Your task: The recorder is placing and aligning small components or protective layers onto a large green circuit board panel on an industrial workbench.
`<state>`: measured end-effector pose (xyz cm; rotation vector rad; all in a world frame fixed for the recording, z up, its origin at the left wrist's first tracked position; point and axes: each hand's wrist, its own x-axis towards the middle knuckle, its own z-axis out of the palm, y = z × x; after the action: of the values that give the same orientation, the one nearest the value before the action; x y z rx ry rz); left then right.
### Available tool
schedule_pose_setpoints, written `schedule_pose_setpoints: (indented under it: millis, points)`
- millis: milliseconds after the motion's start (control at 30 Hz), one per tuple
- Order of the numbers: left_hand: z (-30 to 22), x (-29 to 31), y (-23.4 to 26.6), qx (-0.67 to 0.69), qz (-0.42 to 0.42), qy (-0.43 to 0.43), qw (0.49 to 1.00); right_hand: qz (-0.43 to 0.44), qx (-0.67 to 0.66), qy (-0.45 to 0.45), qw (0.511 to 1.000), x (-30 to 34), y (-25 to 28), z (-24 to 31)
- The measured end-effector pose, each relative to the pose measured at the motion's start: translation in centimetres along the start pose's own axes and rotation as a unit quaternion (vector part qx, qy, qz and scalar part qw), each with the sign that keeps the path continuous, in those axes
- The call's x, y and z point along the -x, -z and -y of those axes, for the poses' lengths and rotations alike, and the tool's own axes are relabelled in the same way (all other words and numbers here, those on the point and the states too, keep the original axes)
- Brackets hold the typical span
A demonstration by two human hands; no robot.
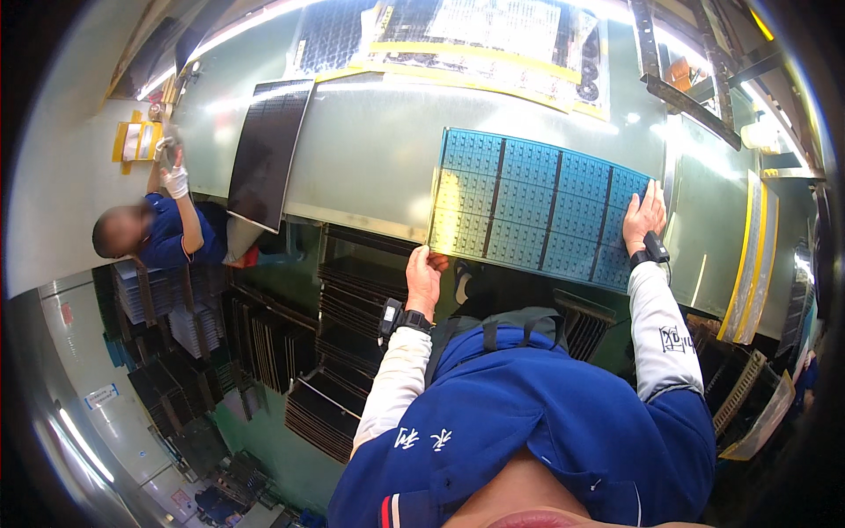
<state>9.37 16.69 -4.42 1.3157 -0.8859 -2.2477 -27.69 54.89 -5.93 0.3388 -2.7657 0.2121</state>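
Note:
A blue rectangular panel [525, 207] lies at the near edge of the metal table, its face split by dark strips into blocks of small repeated patterns. It looks like a circuit board panel. My left hand [424, 280] has its thumb and fingers closed on the near left corner. Across the right edge rests my right hand [645, 218], its fingers stretched out and pointing away from me. Yellowish light shines on the panel's left end. What lies under the panel is hidden.
A dark panel [268, 154] overhangs the metal table [365, 158] at left, near a co-worker [167, 231] in blue. Yellow-taped sheets [475, 53] lie at the back. A metal frame [691, 106] stands far right. Racks of stacked dark panels [339, 396] are below the table.

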Motion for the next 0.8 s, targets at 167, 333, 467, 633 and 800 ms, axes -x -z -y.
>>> schedule_pose_setpoints:
  millis: [167,333,467,633,800]
  points:
    - [-0.9,1.0,-0.7,0.019,0.023,-0.015,0.999,-0.001,0.007,-0.002,1.000,-0.1,-0.1,-0.3]
    - [-0.9,1.5,-0.4,0.003,0.066,-0.029,0.997,0.029,0.018,-0.010,0.999,0.2,-0.4,-0.7]
    - [-0.8,1.8,-0.6,-0.004,0.069,-0.033,0.997,0.019,0.000,-0.002,1.000,0.4,0.1,-0.8]
    - [-0.6,1.4,-0.2,0.048,0.016,0.025,0.998,0.050,-0.009,-0.024,0.998,0.3,0.5,-0.1]
    - [-0.4,1.0,-0.2,0.056,0.016,0.034,0.998,0.019,0.009,-0.005,1.000,0.1,-0.7,-0.9]
